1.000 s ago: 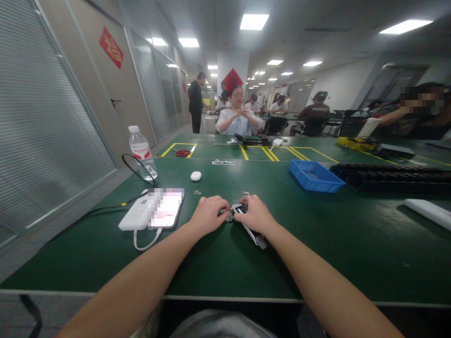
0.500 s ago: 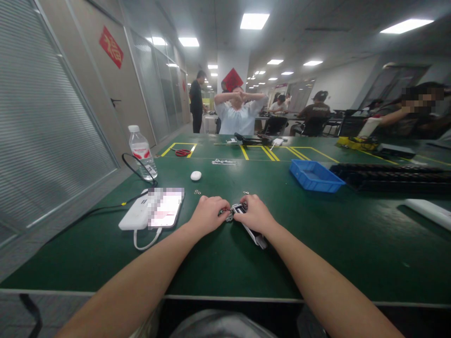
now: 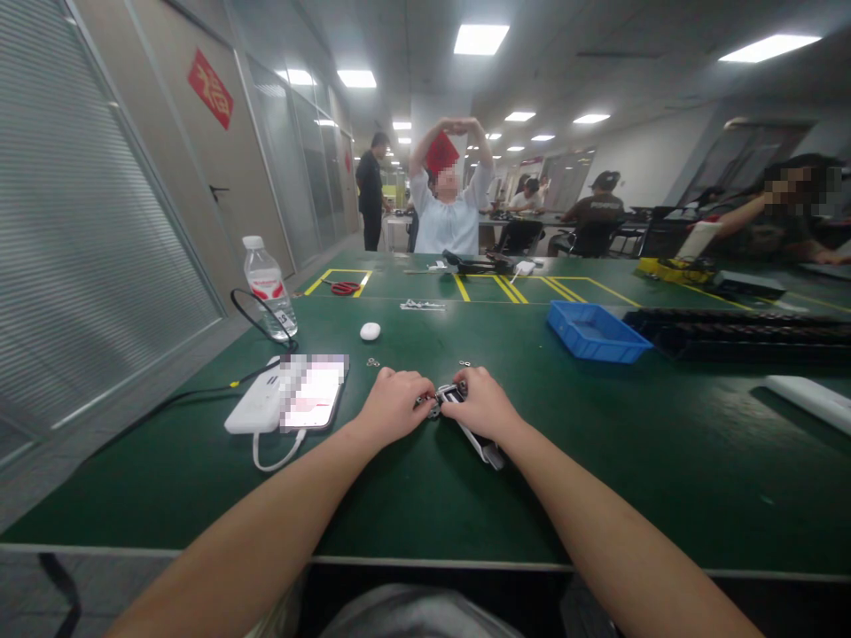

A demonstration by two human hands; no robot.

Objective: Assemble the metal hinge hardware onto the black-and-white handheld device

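Observation:
Both my hands rest on the green table (image 3: 598, 478) near its middle. My right hand (image 3: 485, 406) is closed over a small black and silver metal part (image 3: 480, 445) that lies on the table, its lower end sticking out below the palm. My left hand (image 3: 394, 406) is closed in a pinch at the part's upper end, with a small metal piece (image 3: 432, 409) between the fingertips. A few loose small washers (image 3: 464, 363) lie just beyond the hands, and two more washers (image 3: 373, 362) lie to the left.
A phone (image 3: 312, 392) on a white power bank (image 3: 256, 409) lies left of my hands, with a cable, a water bottle (image 3: 268, 286) and a white earbud case (image 3: 370, 331) beyond. A blue tray (image 3: 595, 332) and black strips (image 3: 737, 330) stand at the right. People sit across the room.
My hands have stayed where they were on the part. The person seated across the table has raised both arms from chest height to above the head.

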